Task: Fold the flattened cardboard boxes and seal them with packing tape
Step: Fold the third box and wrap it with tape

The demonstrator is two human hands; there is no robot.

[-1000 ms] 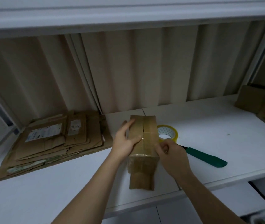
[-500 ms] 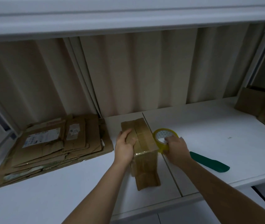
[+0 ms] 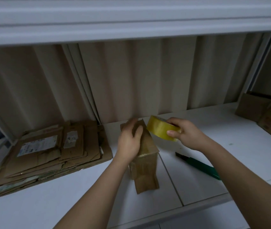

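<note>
White worktop carries the upright box, steadied by the left hand gripping its top, while the right hand pinches the tape roll just beside it, likely readying a sealing strip.

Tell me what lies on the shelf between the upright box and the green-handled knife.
Nothing: the head view shows only bare white shelf, crossed by a panel seam, between the box and the knife.

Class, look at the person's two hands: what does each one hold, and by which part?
The right hand grips the tape roll round its outer band. The left hand holds the folded box at its top end.
</note>
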